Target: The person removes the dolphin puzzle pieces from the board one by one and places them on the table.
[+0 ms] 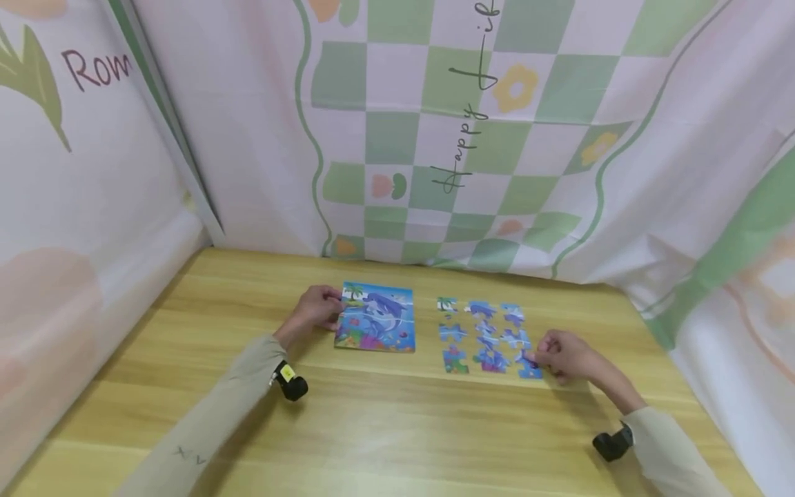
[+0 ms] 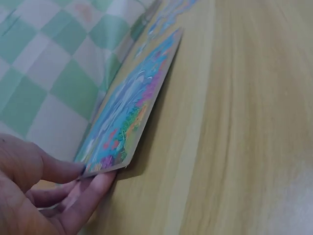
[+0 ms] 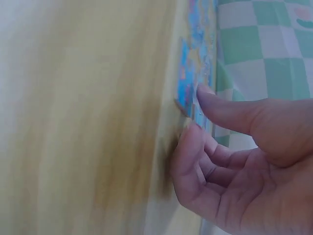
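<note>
My left hand [image 1: 319, 307] pinches the left edge of a picture board with dolphins and a palm tree [image 1: 379, 319]. In the left wrist view the thumb lies over the board [image 2: 120, 115] and fingers are under its near edge, which is lifted a little off the table. My right hand [image 1: 566, 355] is at the lower right of the loose puzzle pieces, thumb and forefinger at the edge of the corner puzzle piece [image 1: 530, 367]. The right wrist view has that blue piece [image 3: 185, 81] tilted between these fingertips. The other fingers curl toward the palm.
Several separate puzzle pieces [image 1: 487, 326] lie in spaced rows right of the board. The wooden table [image 1: 385, 428] meets a checked cloth curtain [image 1: 459, 152] at the back, with more cloth on both sides.
</note>
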The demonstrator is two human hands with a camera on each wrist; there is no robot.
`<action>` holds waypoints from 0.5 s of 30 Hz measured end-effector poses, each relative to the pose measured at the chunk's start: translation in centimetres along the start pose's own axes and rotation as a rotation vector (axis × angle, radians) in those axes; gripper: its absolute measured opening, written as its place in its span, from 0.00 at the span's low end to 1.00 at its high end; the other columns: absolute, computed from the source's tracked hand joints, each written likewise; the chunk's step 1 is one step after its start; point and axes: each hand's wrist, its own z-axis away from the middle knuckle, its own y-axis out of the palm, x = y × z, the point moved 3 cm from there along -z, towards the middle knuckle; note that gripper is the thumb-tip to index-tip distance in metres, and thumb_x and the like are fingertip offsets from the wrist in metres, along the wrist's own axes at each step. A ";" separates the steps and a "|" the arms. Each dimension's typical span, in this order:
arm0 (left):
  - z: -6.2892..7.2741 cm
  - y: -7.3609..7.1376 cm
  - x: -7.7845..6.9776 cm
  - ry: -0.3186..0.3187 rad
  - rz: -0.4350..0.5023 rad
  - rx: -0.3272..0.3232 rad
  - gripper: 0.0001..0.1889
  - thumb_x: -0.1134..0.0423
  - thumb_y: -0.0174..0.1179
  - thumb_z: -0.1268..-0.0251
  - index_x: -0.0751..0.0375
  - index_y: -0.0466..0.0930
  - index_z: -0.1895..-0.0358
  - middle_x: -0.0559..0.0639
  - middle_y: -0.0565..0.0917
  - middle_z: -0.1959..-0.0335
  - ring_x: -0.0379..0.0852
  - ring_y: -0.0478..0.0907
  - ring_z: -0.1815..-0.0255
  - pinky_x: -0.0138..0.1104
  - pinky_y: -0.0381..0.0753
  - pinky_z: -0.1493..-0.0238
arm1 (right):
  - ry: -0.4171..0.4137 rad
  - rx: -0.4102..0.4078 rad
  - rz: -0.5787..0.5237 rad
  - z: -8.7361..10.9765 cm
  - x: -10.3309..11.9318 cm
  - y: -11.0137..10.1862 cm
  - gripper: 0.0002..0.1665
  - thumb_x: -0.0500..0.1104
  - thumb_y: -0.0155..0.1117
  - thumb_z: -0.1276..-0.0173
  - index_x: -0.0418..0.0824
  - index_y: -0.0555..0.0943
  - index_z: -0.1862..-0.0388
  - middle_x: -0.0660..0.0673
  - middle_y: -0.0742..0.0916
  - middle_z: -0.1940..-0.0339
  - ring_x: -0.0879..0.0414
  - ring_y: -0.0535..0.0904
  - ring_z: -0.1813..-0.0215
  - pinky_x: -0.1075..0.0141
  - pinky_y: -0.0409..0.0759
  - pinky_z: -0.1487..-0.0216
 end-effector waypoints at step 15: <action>2.0 0.9 -2.3 0.139 -0.293 -0.045 0.23 0.72 0.63 0.30 0.78 0.74 0.36 0.68 0.83 0.46 0.57 0.87 0.55 0.38 0.93 0.56 | -0.043 -0.154 0.006 -0.7 0.8 -2.2 0.18 0.41 0.59 0.19 0.24 0.71 0.49 0.33 0.84 0.62 0.49 0.83 0.70 0.58 0.90 0.73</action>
